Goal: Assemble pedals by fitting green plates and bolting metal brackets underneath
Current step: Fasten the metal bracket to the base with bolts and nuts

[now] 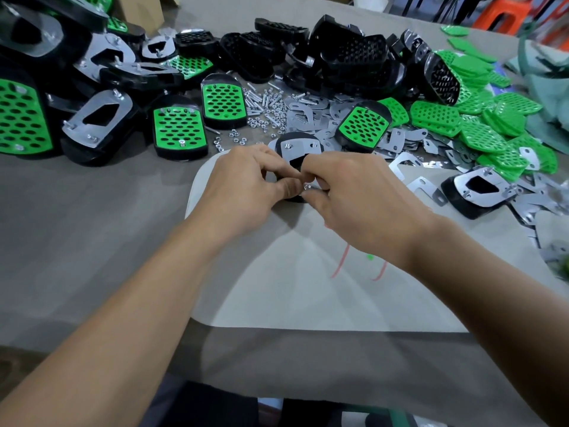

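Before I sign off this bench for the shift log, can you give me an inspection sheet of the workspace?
Surface: grey table with a white mat under the hands.
Job's things: upturned pedal on the mat, metal bracket laid on top.
Clutter: loose green plates, spare brackets, bolts and nuts, black pedal bodies and fitted pedals heaped behind.
Hands: left hand grips the pedal's near end; right hand pinches a small fastener there.
Cables: nothing seen.
Surroundings: orange stool and cardboard box beyond the table.
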A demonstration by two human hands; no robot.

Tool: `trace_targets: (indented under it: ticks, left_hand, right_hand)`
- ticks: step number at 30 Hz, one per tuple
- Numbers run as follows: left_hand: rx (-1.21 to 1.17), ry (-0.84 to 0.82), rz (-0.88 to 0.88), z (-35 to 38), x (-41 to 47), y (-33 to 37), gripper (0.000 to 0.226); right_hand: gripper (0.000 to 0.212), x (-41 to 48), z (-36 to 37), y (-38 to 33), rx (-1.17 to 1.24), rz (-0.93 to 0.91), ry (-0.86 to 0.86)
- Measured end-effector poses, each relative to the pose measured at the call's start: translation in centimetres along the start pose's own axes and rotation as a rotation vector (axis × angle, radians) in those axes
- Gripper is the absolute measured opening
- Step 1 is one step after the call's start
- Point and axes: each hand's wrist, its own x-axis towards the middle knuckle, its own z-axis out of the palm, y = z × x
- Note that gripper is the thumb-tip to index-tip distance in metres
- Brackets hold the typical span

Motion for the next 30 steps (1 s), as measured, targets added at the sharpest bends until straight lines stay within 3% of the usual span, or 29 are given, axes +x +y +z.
trace_targets:
  ticks: [6,10,17,20,22,26,30]
  left_hand:
    - [0.013,0.008,0.01,0.0,-0.1,0.2,0.024]
    - [-0.002,0.007,0.006,0.0,0.0,0.1,0.027]
    - [0.002,0.004,-0.008,-0.1,-0.1,0.2,0.018]
    - [-0.016,0.006,-0.013,0.0,-0.1,0.1,0.02]
    - [-0.034,0.021,-0.028,0.0,-0.1,0.1,0.017]
    - [-0.041,0.03,-0.055,0.1,-0.3,0.4,0.015]
    - [0.019,0.065,-0.028,0.1,-0.9,1.2,0.011]
  right_hand:
    - [0.025,0.4,0.5,-0.3,-0.179,0.004,0.031]
    - [0.018,0.4,0.1,-0.3,-0.043,0.022,0.029]
    - [0.03,0.1,0.5,-0.4,-0.084,0.047,0.061]
    - [0.003,-0.2,0.4,0.5,0.064,0.096,0.118]
    - [0.023,-0.5,0.5,1.4,0.159,0.202,0.202]
    - [0.027,-0.9,1.8,2.2,0.529,0.431,0.306]
    - [0.028,-1.0,3.6,1.4,0.711,0.385,0.313]
